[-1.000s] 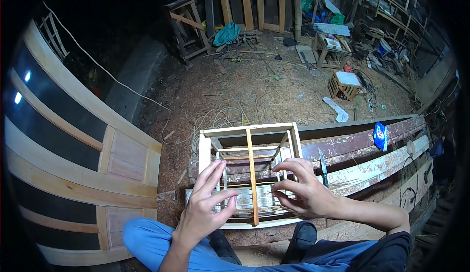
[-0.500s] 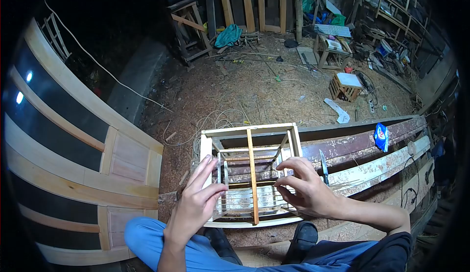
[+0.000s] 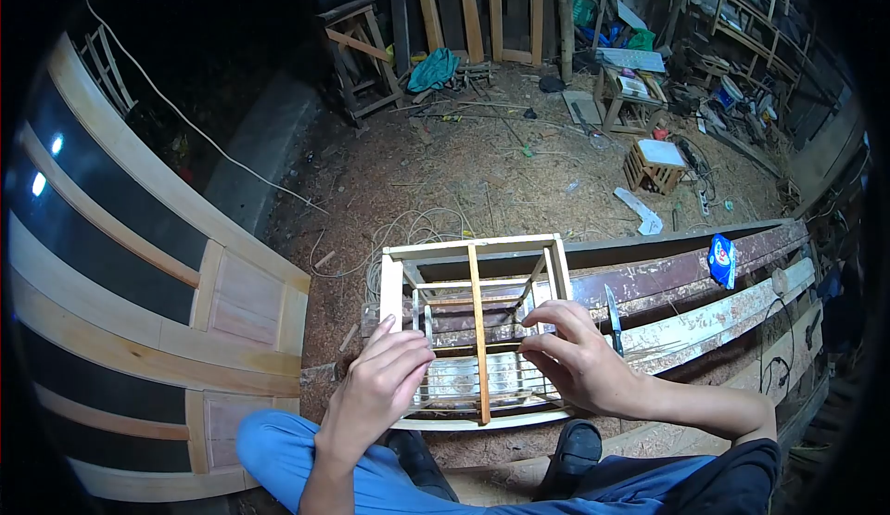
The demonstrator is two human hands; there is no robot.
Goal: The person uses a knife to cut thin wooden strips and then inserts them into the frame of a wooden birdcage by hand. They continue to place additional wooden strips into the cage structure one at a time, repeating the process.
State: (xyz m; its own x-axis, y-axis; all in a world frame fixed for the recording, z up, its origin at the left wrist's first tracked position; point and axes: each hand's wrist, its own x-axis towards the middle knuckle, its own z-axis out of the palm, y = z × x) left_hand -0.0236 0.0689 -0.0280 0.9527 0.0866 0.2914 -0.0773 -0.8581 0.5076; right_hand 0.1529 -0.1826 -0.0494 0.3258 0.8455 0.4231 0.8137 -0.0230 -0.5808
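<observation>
A small wooden frame (image 3: 394,279), boxy and open, stands before me with thin slats across its lower part. One orange-brown strip (image 3: 479,330) runs down its middle. My left hand (image 3: 382,371) is over the frame's left side, fingers bent and closed together in a pinch. On the other side, my right hand (image 3: 579,353) is above the right part of the frame, thumb and fingertips drawn together. Whatever lies between the fingertips of either hand is too thin to make out. A knife (image 3: 614,316) with a dark handle rests on the planks beside my right hand.
Long weathered planks (image 3: 667,274) extend to the right, with a blue packet (image 3: 721,260) on them. Panelled wooden doors (image 3: 246,297) lie at left. A slatted crate (image 3: 654,165), a small table (image 3: 630,79) and a loose cord (image 3: 204,149) are farther off.
My left hand has turned inward and lowered its fingers, closing the gap between thumb and forefinger. My right hand has shifted only slightly, and the frame stays put.
</observation>
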